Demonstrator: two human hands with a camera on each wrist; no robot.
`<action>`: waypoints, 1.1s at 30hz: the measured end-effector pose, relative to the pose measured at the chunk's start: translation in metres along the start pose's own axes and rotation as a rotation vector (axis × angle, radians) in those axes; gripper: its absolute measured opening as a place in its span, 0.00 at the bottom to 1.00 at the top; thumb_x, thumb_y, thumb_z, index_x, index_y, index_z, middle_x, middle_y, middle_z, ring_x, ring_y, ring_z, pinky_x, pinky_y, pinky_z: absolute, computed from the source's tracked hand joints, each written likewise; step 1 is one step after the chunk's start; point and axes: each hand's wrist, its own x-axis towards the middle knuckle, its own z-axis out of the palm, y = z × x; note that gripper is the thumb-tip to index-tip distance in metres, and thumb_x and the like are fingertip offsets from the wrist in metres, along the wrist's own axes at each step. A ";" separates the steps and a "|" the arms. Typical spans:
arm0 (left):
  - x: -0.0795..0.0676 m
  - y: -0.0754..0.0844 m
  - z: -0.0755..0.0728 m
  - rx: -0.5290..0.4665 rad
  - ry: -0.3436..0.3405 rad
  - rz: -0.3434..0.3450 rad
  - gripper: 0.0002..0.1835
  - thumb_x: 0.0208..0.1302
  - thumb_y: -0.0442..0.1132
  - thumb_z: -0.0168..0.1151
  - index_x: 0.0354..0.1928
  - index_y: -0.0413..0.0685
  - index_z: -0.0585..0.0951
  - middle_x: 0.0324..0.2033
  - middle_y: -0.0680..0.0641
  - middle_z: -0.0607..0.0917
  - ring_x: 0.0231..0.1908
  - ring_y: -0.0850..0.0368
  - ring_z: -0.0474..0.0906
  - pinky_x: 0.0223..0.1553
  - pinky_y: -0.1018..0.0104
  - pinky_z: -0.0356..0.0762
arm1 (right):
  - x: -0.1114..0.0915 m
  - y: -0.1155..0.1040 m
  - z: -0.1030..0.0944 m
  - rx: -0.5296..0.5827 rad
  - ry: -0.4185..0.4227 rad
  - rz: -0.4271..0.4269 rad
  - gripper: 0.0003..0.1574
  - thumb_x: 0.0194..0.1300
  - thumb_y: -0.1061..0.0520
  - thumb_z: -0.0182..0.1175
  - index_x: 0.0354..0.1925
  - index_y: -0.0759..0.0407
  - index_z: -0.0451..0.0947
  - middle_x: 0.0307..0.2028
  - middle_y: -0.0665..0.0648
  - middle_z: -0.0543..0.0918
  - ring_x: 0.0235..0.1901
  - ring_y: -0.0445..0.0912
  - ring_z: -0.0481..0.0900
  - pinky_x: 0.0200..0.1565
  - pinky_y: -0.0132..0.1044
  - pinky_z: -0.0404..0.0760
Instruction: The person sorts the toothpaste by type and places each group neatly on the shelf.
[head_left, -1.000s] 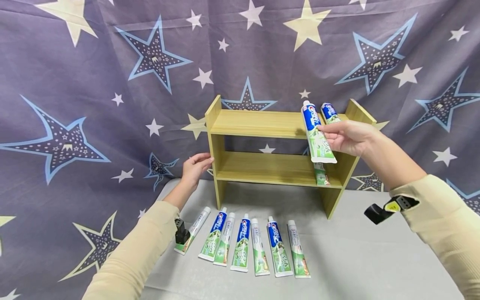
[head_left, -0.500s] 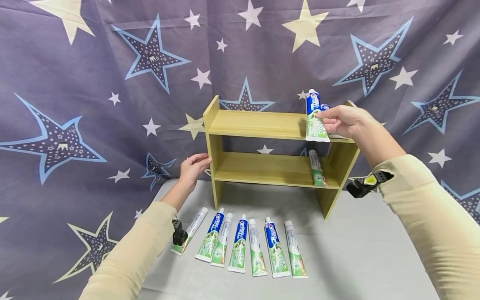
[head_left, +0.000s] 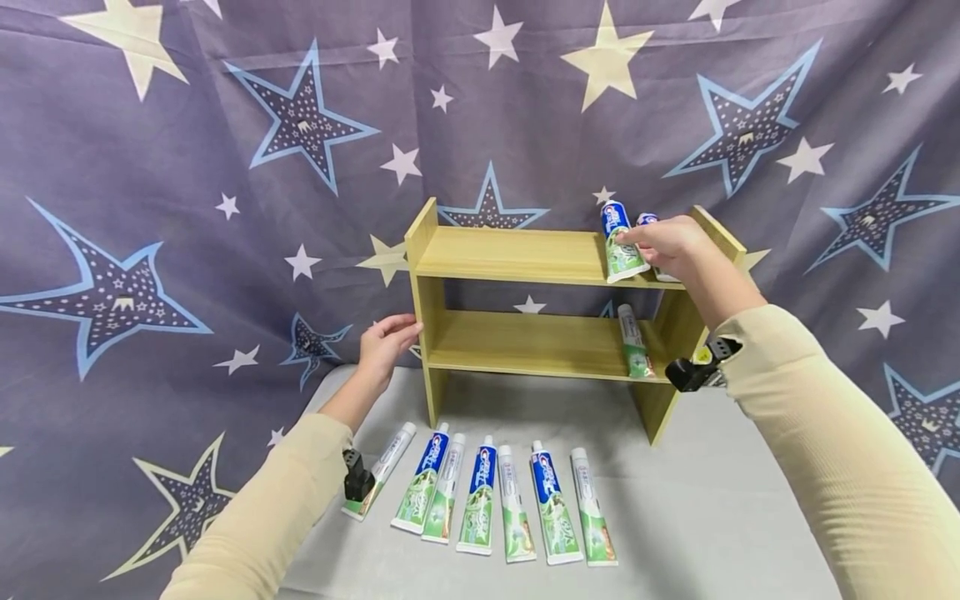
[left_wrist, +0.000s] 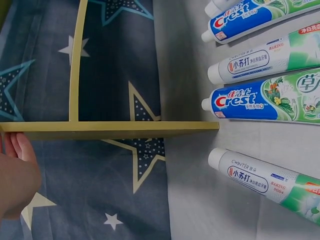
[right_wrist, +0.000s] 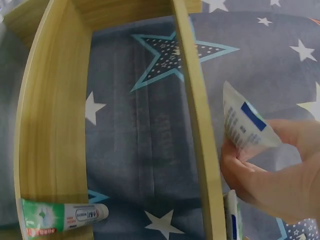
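My right hand [head_left: 675,248] pinches a blue-and-green Crest toothpaste tube [head_left: 626,262], cap end pointing back, at the right part of the upper board of a wooden shelf [head_left: 510,254]. The right wrist view shows the tube's printed back [right_wrist: 244,121] between thumb and fingers, beside the board's edge. Just right of it, another blue-capped-end tube [head_left: 648,219] lies on the same board, partly hidden by the hand. A white-and-green toothpaste tube [head_left: 636,342] rests on the lower board. My left hand [head_left: 380,353] touches the shelf's left side panel [left_wrist: 115,127] with its fingertips, holding nothing.
On the grey tabletop [head_left: 697,517] before the shelf lie several toothpaste tubes in a row, Crest tubes [head_left: 555,504] alternating with white-and-green ones [head_left: 595,508]. A star-patterned curtain [head_left: 480,108] hangs behind. The left forearm overlaps the leftmost tube [head_left: 390,458].
My right hand has carried the Crest tube back over the upper board, then lowered it towards the board, moving slightly left. The left hand has stayed at the side panel.
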 end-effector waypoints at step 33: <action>0.001 -0.001 0.000 -0.025 0.015 0.001 0.14 0.60 0.27 0.63 0.49 0.36 0.78 0.25 0.61 0.85 0.31 0.69 0.84 0.45 0.76 0.84 | -0.002 0.006 0.013 -0.805 0.369 -0.245 0.25 0.66 0.46 0.58 0.52 0.63 0.80 0.55 0.69 0.79 0.56 0.58 0.68 0.59 0.51 0.70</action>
